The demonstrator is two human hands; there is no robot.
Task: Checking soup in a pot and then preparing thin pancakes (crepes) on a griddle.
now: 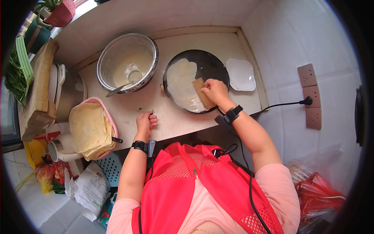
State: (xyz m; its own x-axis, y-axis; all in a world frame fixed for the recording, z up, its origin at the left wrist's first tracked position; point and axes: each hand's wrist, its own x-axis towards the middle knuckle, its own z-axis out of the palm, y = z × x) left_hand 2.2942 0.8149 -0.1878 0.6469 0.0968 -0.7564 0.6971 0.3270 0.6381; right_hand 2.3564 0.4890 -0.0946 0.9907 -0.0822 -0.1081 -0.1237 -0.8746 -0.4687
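My right hand (215, 92) grips a flat brown scraper (203, 95) against a round black griddle pan (214, 63). Pale batter (182, 79) coats the left and lower part of the pan in a thin layer, wet and shiny near the scraper; black surface shows at the upper right. On the counter between the pan and a pink basket, my left hand (147, 121) rests with curled fingers, and I see nothing in it. Behind it stands a metal bowl (105, 63) of batter (125, 67), with a ladle (118, 90) leaning over its rim.
A stack of thin pancakes (90, 125) fills the pink basket (113, 121) at left, a black handle (117, 140) jutting from it. Beside the pan lies a white tray (241, 74). A black power cord (280, 104) runs to the wall socket (312, 96). A cardboard box (39, 87) stands far left.
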